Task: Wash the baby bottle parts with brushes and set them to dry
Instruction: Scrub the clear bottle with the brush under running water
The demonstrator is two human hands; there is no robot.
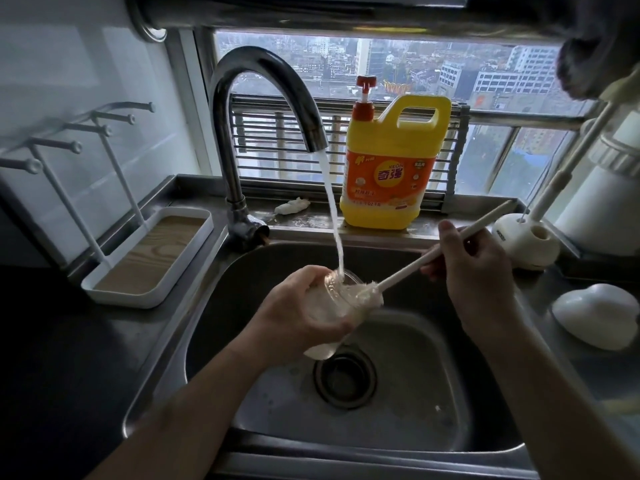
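My left hand (298, 313) grips a clear baby bottle (334, 308) over the sink, its mouth tilted up to the right. Water from the faucet (263, 109) runs in a stream onto the bottle's mouth. My right hand (474, 271) holds the long white handle of a bottle brush (426, 258). The brush's bristle head sits in the bottle's mouth, partly inside. A white drying rack (145, 258) with upright pegs stands on the counter to the left.
A yellow detergent jug (394, 168) with a red pump stands on the sill behind the steel sink (485, 393). At right are a white brush holder (526, 242) with another brush, a white rounded object (595, 320) and a white container. The drain lies below the bottle.
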